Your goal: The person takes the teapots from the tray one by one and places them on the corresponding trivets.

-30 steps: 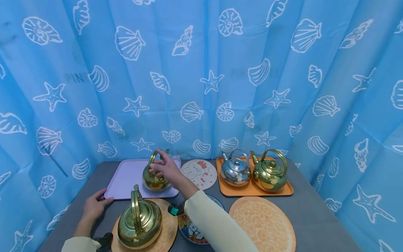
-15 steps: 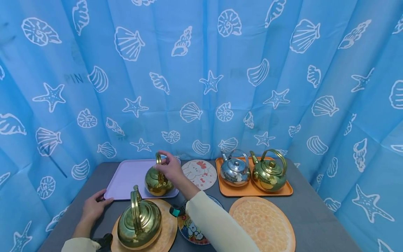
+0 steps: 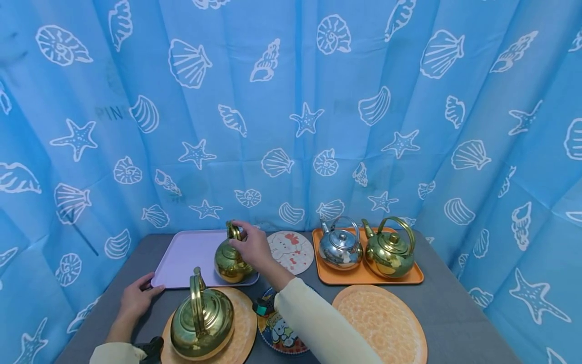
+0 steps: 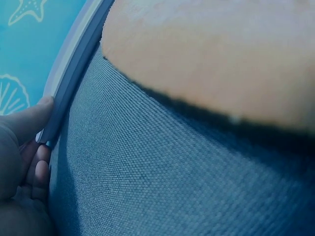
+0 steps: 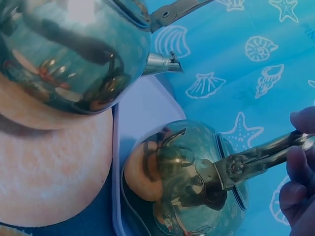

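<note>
Brassy metal in R hand (image 3: 256, 247): held small gold kettle (image 3: 230, 264) by its arched handle, apparently upright, at right end of lilac tray (image 3: 184, 258); couldn't confirm contact w/ tray surface. Pinched near-left corner of tray w/ L hand (image 3: 135, 302), thumb on rim, fingers below. Judged approx. midway: grip secured, letting-go not yet done. Saw lg. gold kettle (image 3: 218, 318) on round mat (image 3: 247, 313) just in front, untouched by either hand; likewise, well off to right, silver kettle (image 3: 338, 251) & 2nd gold kettle (image 3: 388, 258), side by side on orange tray (image 3: 329, 278). Re direction: saw handle nearly edge-on, so judged its long axis as front-to-back, toward blue curtain (image 3: 295, 167); couldn't make out spout, prob. on far side. Read body as squat & round, w/ no clear long axis.
</note>
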`<state>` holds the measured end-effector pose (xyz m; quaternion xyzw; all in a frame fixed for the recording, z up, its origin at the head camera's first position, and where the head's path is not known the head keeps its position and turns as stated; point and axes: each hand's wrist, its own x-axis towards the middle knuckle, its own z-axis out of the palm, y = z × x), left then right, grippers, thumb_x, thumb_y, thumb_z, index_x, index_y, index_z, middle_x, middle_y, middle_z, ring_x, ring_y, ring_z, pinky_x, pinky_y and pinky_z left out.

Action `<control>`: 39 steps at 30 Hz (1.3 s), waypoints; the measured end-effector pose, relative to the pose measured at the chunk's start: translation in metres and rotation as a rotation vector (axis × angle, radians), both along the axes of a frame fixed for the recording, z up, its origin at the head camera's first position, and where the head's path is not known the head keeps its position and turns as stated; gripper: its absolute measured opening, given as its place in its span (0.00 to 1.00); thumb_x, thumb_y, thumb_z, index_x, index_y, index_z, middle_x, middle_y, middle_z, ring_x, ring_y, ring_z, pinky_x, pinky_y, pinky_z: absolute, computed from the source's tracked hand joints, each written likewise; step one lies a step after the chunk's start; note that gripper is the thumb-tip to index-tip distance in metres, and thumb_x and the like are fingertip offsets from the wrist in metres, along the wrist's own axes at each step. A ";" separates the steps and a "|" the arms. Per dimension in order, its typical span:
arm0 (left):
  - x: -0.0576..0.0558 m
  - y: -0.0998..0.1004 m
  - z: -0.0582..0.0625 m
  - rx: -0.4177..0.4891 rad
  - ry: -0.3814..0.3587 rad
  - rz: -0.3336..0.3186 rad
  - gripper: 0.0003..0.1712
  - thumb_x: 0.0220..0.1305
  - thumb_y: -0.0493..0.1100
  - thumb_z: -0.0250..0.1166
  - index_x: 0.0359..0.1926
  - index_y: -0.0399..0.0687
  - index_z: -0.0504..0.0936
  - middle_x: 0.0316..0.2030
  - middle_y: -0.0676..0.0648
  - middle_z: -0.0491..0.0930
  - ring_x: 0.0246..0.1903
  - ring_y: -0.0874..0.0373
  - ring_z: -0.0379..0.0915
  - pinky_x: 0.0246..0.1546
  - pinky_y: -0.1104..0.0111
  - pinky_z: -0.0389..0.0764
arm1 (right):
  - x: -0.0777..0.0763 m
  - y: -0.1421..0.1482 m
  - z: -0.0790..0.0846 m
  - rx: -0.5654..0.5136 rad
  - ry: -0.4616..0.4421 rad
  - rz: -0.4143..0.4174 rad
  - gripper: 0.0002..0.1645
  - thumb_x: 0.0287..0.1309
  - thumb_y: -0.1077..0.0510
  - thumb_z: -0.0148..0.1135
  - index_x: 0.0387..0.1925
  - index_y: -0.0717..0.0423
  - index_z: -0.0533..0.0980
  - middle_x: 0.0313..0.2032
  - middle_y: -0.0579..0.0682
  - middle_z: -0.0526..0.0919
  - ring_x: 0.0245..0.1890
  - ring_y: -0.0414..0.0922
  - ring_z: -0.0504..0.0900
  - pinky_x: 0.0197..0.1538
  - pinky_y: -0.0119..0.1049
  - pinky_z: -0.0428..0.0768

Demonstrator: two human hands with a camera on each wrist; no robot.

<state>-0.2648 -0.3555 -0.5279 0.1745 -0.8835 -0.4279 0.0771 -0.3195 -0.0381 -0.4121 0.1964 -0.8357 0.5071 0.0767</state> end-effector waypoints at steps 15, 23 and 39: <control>-0.001 0.000 0.000 0.014 -0.003 0.003 0.38 0.64 0.40 0.66 0.68 0.27 0.60 0.63 0.22 0.60 0.63 0.28 0.54 0.62 0.40 0.57 | 0.001 0.003 0.002 0.040 0.054 -0.014 0.25 0.60 0.61 0.66 0.59 0.46 0.77 0.23 0.43 0.73 0.16 0.38 0.67 0.17 0.31 0.67; 0.001 -0.001 0.001 0.004 -0.014 -0.011 0.38 0.64 0.41 0.66 0.68 0.28 0.60 0.63 0.22 0.60 0.64 0.28 0.52 0.62 0.39 0.56 | 0.004 0.005 0.003 0.076 0.064 -0.011 0.25 0.62 0.60 0.65 0.60 0.47 0.76 0.25 0.43 0.74 0.15 0.38 0.66 0.17 0.31 0.65; 0.004 0.000 0.005 0.025 -0.029 -0.031 0.39 0.66 0.43 0.64 0.69 0.29 0.59 0.64 0.22 0.58 0.65 0.27 0.51 0.62 0.39 0.56 | 0.003 0.015 0.009 0.102 0.084 -0.013 0.24 0.63 0.59 0.64 0.60 0.45 0.77 0.27 0.44 0.74 0.18 0.39 0.68 0.18 0.31 0.67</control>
